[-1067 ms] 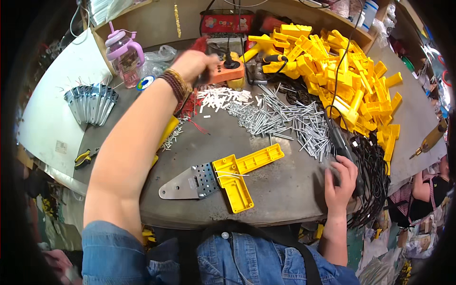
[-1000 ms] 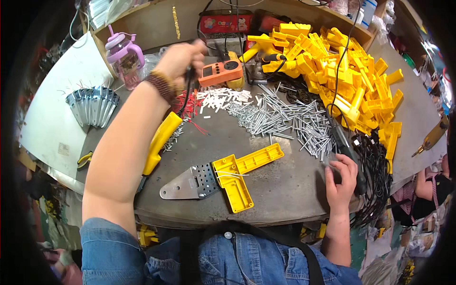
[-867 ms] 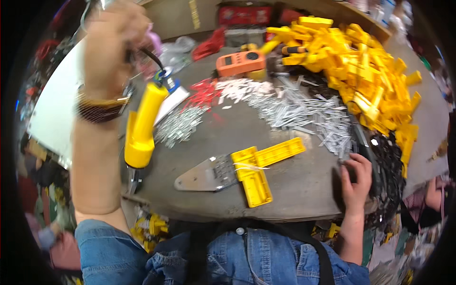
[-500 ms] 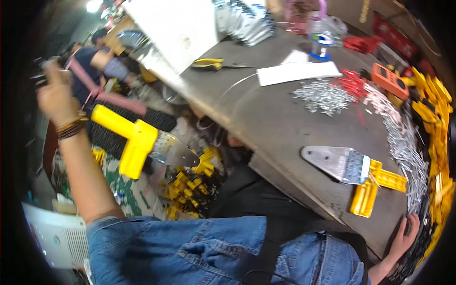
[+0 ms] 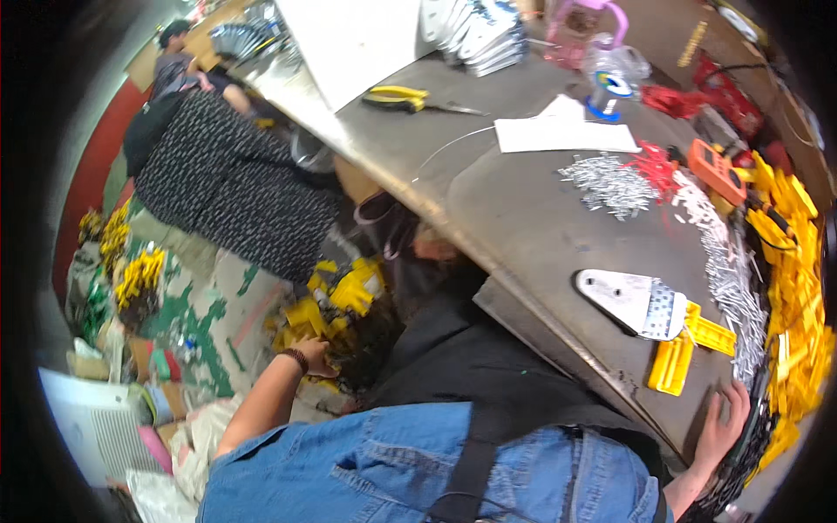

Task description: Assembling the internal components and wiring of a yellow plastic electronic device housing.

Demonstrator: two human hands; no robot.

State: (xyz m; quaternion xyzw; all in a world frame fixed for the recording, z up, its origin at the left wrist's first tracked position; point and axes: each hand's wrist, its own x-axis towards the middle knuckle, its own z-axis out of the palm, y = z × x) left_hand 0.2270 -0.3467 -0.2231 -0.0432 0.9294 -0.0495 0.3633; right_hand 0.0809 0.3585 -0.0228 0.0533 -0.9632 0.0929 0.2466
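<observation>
Bright-yellow, chunky plastic pieces (image 5: 356,295) lie heaped low, left of the flat grey worktop (image 5: 532,209), so ease your bare left hand (image 5: 313,354), its grip too small to tell, among them, bracing with your loosely spread right hand (image 5: 722,425) at near right.

A tool heap (image 5: 353,292) lies left of the table (image 5: 523,209), which bears pliers (image 5: 397,98) at upper centre, a metal plate (image 5: 621,298) at right.

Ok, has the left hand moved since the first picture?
Yes: leftward and down, the left hand went from near the orange multimeter to beyond the workbench, by yellow plastic handles.
</observation>
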